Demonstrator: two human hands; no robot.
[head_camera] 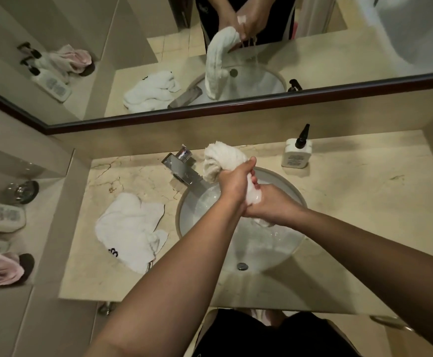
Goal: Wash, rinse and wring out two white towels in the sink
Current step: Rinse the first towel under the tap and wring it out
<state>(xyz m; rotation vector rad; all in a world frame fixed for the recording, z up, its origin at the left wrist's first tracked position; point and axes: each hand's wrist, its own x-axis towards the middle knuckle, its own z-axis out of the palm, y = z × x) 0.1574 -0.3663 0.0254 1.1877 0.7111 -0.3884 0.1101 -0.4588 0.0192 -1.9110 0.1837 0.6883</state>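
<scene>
Just above sink rim [181,202]: both hands' twisted towel [219,161].

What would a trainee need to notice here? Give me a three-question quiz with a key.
1. True or false: both hands grip the same towel.
2. Where does the second towel lie? A) in the sink B) on the counter left of the sink C) over the tap
3. Fill in: the pump bottle stands on the counter to the ______ of the sink.

Key: 1 true: left hand and right hand both hold it above the sink. 2 B. 3 right.
</scene>
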